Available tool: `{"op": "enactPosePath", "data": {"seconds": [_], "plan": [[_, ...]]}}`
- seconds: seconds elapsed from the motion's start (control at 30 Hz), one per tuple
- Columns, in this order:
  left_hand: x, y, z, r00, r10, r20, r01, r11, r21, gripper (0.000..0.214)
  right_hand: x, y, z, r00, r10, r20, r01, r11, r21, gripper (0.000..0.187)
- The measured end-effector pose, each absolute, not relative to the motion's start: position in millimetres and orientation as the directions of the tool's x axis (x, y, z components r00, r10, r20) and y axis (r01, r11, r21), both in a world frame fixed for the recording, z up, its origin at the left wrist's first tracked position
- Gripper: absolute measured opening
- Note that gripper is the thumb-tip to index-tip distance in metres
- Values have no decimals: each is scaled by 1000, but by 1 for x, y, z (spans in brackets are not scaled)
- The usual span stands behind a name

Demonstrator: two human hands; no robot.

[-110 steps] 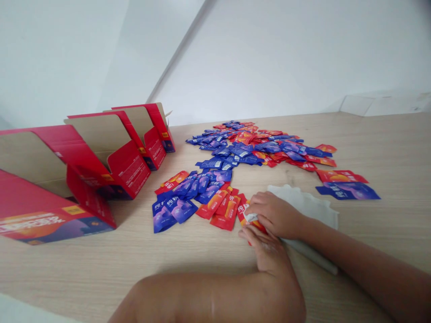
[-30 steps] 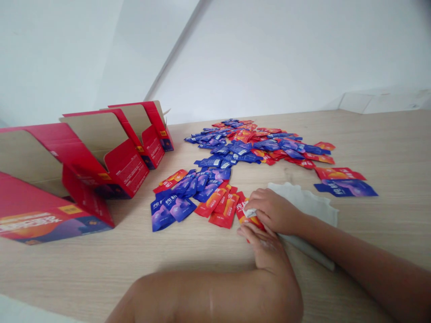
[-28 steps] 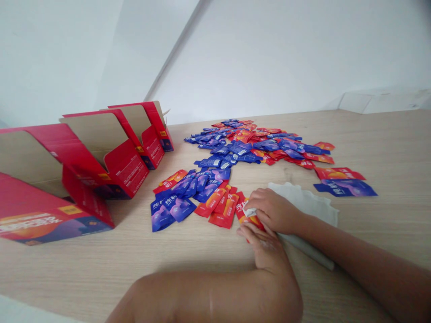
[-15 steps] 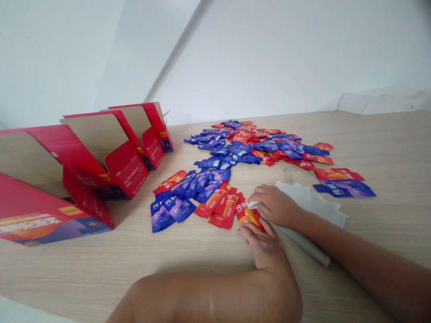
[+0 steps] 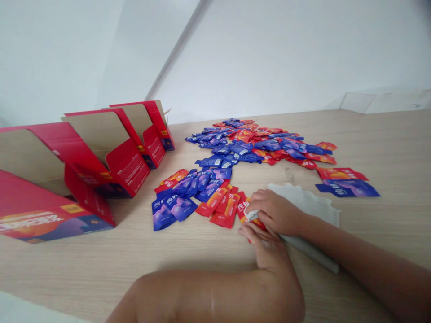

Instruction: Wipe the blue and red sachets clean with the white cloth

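The fingers point(image 5: 260, 198) of the right hand point(image 5: 276, 213) are curled and close together, and they seem to pinch a small white piece point(image 5: 251, 216) against a red sachet point(image 5: 241, 207). I cannot tell if this white piece is part of the sachet or a corner of something else. The fingertips point(image 5: 248, 230) of the left hand point(image 5: 265, 249) lie close together at the lower edge of the same sachet, but whether they grip it is not possible to tell. This sachet lies between both hands on the light wooden table point(image 5: 387, 143), at the end of a loose group of red sachets and blue sachets point(image 5: 178, 208). It looks very light, thin and soft, with a smooth surface that may slip, so its flat edge or a corner seems the best place to take hold. Under the right wrist is a soft white cloth point(image 5: 305, 204). Farther away lie a large pile of mixed sachets point(image 5: 256, 150) and, on the left, open red cardboard cartons point(image 5: 128, 168).
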State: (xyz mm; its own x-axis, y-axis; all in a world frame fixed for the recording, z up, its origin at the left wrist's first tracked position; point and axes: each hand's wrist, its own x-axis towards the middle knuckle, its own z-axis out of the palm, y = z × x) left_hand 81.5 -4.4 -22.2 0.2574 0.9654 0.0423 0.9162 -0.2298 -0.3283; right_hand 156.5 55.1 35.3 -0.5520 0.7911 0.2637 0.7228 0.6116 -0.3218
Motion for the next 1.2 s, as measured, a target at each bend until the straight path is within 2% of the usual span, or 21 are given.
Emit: {"op": "enactPosePath", "data": {"seconds": [0.27, 0.63, 0.77, 0.87, 1.0, 1.2], "plan": [[77, -8, -17, 284, 958, 46, 863, -234, -448, 45, 161, 59, 34, -524, 814, 251, 761, 580, -290, 31], [71, -11, -3, 336, 941, 32, 834, -282, -475, 46, 173, 69, 28, -452, 855, 253, 830, 507, -233, 28], [71, -12, 0, 333, 943, 24, 825, -279, -491, 47, 174, 68, 31, -428, 848, 313, 831, 506, -232, 26], [72, -12, -3, 332, 943, 20, 824, -280, -493, 46, 168, 62, 36, -467, 814, 346, 793, 558, -243, 30], [73, -10, -8, 326, 945, 20, 824, -274, -496, 44, 159, 56, 38, -563, 774, 290, 732, 630, -259, 31], [73, -10, -6, 321, 945, 62, 851, -259, -456, 44, 160, 57, 34, -565, 787, 247, 733, 617, -287, 32]]}}
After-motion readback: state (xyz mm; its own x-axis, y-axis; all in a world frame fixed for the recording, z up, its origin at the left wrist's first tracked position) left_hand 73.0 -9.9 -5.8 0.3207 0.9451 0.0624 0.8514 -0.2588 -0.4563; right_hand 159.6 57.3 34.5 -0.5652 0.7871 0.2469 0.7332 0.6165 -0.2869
